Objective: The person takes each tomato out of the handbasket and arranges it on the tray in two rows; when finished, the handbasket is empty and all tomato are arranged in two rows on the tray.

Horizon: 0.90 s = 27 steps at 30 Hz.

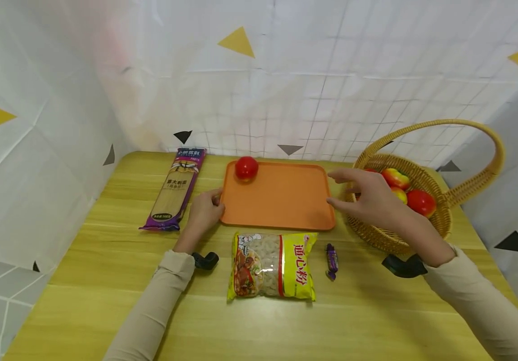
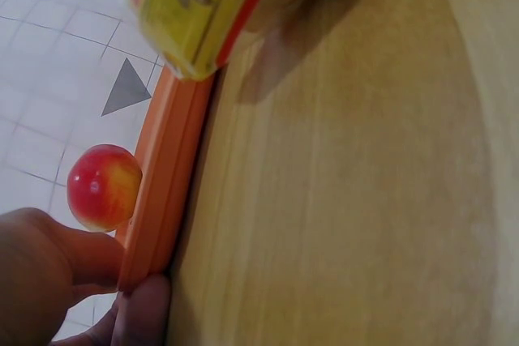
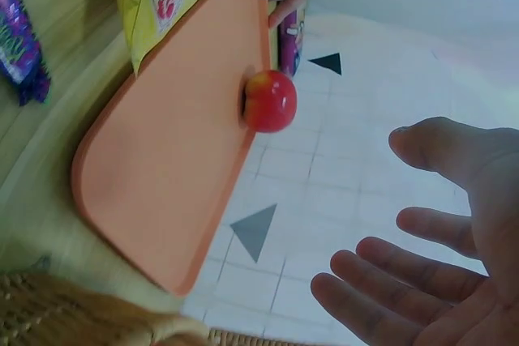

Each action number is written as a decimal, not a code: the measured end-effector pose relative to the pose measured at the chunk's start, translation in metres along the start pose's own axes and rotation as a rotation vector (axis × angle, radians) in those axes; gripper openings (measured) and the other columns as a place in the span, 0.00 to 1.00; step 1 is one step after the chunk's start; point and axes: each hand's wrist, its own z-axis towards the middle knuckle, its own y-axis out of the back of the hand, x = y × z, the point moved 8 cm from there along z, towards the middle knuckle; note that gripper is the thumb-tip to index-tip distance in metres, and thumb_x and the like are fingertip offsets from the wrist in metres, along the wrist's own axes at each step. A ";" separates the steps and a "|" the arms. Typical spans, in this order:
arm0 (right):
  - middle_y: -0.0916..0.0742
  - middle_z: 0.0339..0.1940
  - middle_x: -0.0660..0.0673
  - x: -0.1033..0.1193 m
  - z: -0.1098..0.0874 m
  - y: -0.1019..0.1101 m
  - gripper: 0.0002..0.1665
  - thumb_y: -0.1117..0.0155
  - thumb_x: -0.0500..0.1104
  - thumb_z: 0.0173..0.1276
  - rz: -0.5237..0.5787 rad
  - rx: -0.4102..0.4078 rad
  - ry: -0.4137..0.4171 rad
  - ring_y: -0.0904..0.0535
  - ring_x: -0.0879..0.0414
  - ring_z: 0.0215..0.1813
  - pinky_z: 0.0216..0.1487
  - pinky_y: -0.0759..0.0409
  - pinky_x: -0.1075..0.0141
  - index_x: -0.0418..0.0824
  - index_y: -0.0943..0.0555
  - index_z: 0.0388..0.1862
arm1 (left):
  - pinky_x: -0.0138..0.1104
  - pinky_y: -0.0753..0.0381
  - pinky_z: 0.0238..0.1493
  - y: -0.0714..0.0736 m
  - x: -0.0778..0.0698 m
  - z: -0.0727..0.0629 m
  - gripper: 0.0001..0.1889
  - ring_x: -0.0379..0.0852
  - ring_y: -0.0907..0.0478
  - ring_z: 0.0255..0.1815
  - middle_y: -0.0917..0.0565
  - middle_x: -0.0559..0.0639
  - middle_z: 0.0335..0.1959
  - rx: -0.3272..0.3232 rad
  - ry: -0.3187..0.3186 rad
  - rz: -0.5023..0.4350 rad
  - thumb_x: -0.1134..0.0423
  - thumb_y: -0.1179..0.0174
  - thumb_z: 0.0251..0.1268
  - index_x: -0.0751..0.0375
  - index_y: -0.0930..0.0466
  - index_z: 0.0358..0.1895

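Observation:
An orange tray (image 1: 281,195) lies on the table, with a red and yellow apple (image 1: 246,169) at its far left corner. My left hand (image 1: 205,213) pinches the tray's left edge; in the left wrist view a thumb and a finger (image 2: 142,313) are on either side of the rim. Beyond the tray's right edge, my right hand (image 1: 371,198) hovers in front of the wicker basket (image 1: 444,215), holding nothing. Its fingers (image 3: 405,293) are spread and apart from the tray in the right wrist view.
Several fruits, among them a red one (image 1: 421,202), sit in the tall-handled basket. A yellow bag of macaroni (image 1: 268,265) lies in front of the tray, beside a purple-wrapped candy (image 1: 332,261). A pasta pack (image 1: 175,190) is at the left.

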 end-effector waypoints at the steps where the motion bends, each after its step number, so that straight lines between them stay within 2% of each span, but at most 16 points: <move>1: 0.14 0.49 0.40 0.000 -0.002 0.003 0.30 0.22 0.39 0.57 -0.016 -0.008 0.000 0.14 0.46 0.42 0.40 0.16 0.49 0.36 0.19 0.59 | 0.37 0.35 0.27 0.000 0.000 0.000 0.27 0.47 0.30 0.26 0.18 0.52 0.33 0.002 0.000 -0.001 0.68 0.44 0.64 0.60 0.25 0.69; 8: 0.14 0.49 0.41 -0.005 -0.017 0.017 0.30 0.23 0.39 0.57 -0.081 -0.028 -0.002 0.17 0.47 0.47 0.40 0.17 0.49 0.35 0.19 0.59 | 0.37 0.35 0.28 0.001 -0.001 0.001 0.27 0.47 0.31 0.26 0.19 0.52 0.32 -0.005 -0.011 -0.001 0.68 0.44 0.64 0.61 0.25 0.69; 16: 0.14 0.50 0.43 -0.024 -0.029 0.025 0.29 0.23 0.37 0.56 -0.086 -0.021 -0.096 0.15 0.48 0.43 0.40 0.16 0.52 0.38 0.18 0.58 | 0.37 0.35 0.27 0.000 -0.001 0.001 0.27 0.47 0.30 0.26 0.19 0.52 0.31 -0.017 -0.020 0.009 0.68 0.44 0.63 0.62 0.24 0.68; 20: 0.15 0.50 0.40 -0.035 -0.036 0.026 0.29 0.23 0.36 0.57 -0.085 0.012 -0.145 0.14 0.42 0.42 0.39 0.16 0.49 0.38 0.19 0.59 | 0.37 0.34 0.28 0.000 -0.001 0.000 0.27 0.48 0.29 0.27 0.18 0.52 0.32 -0.016 -0.019 0.012 0.69 0.44 0.64 0.61 0.24 0.68; 27: 0.16 0.52 0.36 -0.059 -0.047 0.023 0.29 0.23 0.39 0.57 -0.150 0.085 -0.227 0.19 0.38 0.48 0.44 0.21 0.43 0.35 0.19 0.58 | 0.37 0.34 0.28 0.000 0.000 0.000 0.27 0.48 0.29 0.27 0.19 0.52 0.32 -0.009 -0.008 0.008 0.68 0.44 0.65 0.60 0.24 0.69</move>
